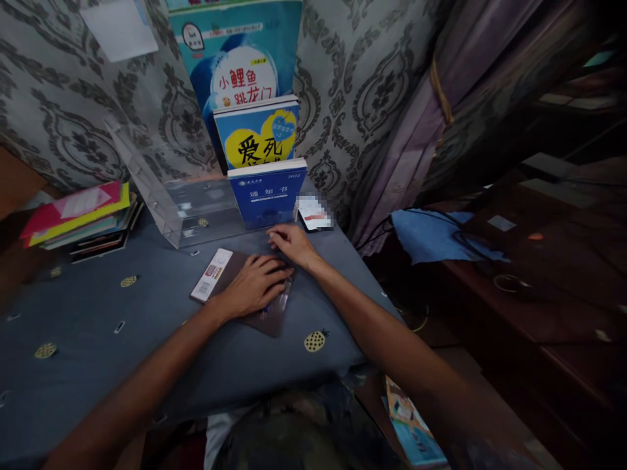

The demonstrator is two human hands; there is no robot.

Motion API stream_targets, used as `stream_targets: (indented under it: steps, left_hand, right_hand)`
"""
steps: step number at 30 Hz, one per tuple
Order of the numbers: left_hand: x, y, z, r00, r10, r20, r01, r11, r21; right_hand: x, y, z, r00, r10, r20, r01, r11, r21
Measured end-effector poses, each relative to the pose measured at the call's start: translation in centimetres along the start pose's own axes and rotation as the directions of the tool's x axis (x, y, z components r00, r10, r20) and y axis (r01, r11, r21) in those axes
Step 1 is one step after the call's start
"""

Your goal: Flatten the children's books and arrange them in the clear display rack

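Observation:
My left hand (255, 284) lies flat, fingers stretched, on a dark brown notebook (267, 324); a white barcode label (211, 274) shows at the notebook's left end, and a shiny clear patch shows near its right end. Just beyond it, my right hand (292, 246) hovers or rests by the foot of a blue book (268, 196), its fingers loosely bent and apart with nothing visible in them. Whether it touches the book or the stand, I cannot tell. The blue book stands upright at the right end of a clear acrylic book stand (169, 225).
Behind the blue book stand a yellow-and-blue book (255, 140) and a tall teal book (240, 39). A phone (313, 212) lies right of the stand. Stacked books and folders (83, 209) sit at left. The table's right edge borders a purple curtain (392, 170).

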State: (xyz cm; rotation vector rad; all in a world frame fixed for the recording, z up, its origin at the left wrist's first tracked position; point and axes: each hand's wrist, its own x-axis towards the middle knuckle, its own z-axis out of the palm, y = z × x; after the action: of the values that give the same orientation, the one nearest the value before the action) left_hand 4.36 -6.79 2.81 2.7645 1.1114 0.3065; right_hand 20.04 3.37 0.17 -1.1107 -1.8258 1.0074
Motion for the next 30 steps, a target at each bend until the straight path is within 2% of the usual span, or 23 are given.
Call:
stream_targets:
  steps: [2, 4, 7, 11, 14, 18, 21, 25, 30]
  left_hand:
    - [-0.2, 0.3, -0.3, 0.982, 0.178, 0.068, -0.172, 0.981, -0.084]
    - [-0.2, 0.6, -0.5, 0.944, 0.316, 0.096, -0.300, 0.942, -0.149]
    - [-0.3, 1.0, -0.4, 0.912, 0.400, 0.089, -0.378, 0.906, -0.191]
    - [-0.6, 1.8, 0.0, 0.941, 0.329, 0.076, -0.304, 0.923, -0.235]
    - [-1.0, 2.7, 0.4, 0.967, 0.244, 0.080, -0.218, 0.944, -0.247]
    - [-1.4, 3.4, 0.6, 0.968, 0.221, 0.120, -0.193, 0.959, -0.209]
    - [-1.4, 3.2, 0.3, 0.955, 0.252, 0.158, -0.218, 0.953, -0.209]
    - [-1.3, 2.2, -0.2, 0.934, 0.316, 0.169, -0.270, 0.930, -0.249]
    - [-1.8, 1.3, -0.4, 0.945, 0.287, 0.158, -0.251, 0.944, -0.213]
  right_hand:
    - [-0.3, -0.4, 0.0, 0.999, -0.031, 0.024, 0.032, 0.999, -0.025]
    - [-0.7, -1.0, 0.0, 0.996, -0.078, 0.040, 0.081, 0.994, -0.077]
    - [-1.4, -1.5, 0.5, 0.979, -0.182, 0.091, 0.193, 0.972, -0.137]
    - [-2.0, -1.1, 1.5, 0.912, -0.321, 0.254, 0.370, 0.913, -0.175]
    - [-2.2, -0.6, 2.0, 0.883, -0.308, 0.355, 0.394, 0.897, -0.202]
    - [-2.3, -0.7, 2.0, 0.860, -0.267, 0.435, 0.397, 0.886, -0.241]
    - [-2.1, -0.9, 1.9, 0.866, -0.269, 0.421, 0.407, 0.869, -0.282]
    - [-1.6, -1.0, 1.4, 0.896, -0.263, 0.358, 0.395, 0.840, -0.371]
    - [-1.1, -0.6, 0.5, 0.946, -0.218, 0.240, 0.311, 0.816, -0.486]
